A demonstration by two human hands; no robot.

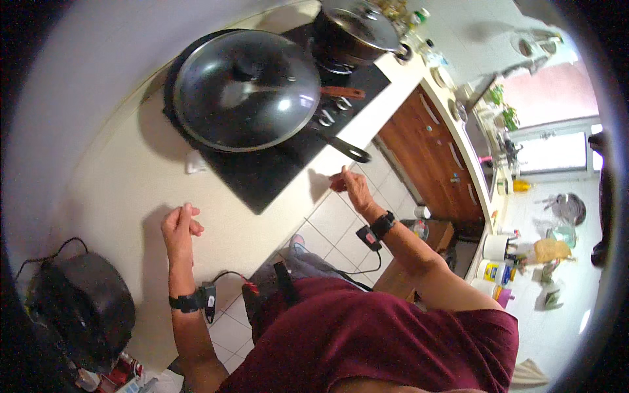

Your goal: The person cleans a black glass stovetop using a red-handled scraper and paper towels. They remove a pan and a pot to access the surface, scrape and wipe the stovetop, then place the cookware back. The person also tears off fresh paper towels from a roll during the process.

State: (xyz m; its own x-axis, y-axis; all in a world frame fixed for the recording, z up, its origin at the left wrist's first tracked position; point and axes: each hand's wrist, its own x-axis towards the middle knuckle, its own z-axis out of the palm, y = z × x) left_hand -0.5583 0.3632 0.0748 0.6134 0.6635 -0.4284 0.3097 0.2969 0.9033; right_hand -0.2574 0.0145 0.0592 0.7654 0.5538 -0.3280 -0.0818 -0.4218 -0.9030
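Note:
My left hand point(181, 228) is over the pale countertop point(123, 182), fingers loosely curled but apart, holding nothing. Beyond the counter's front edge, my right hand point(353, 188) hangs with bent fingers and no object visible in it. Its nearest object is the black handle point(350, 149) sticking out from the hob. A large wok with a domed glass lid point(245, 93) covers much of the black hob point(260, 184). A reddish-brown handle point(343, 92) shows at the lid's right. Behind, a dark lidded pot point(354, 39) stands on the hob.
A black appliance point(83, 304) with a cord occupies the counter at lower left. A small white object point(195, 162) lies beside the hob. Bottles point(417, 18) stand behind the pot. Wooden cabinets point(427, 147) and a sink point(479, 142) are to the right. Both wrists wear cabled black devices.

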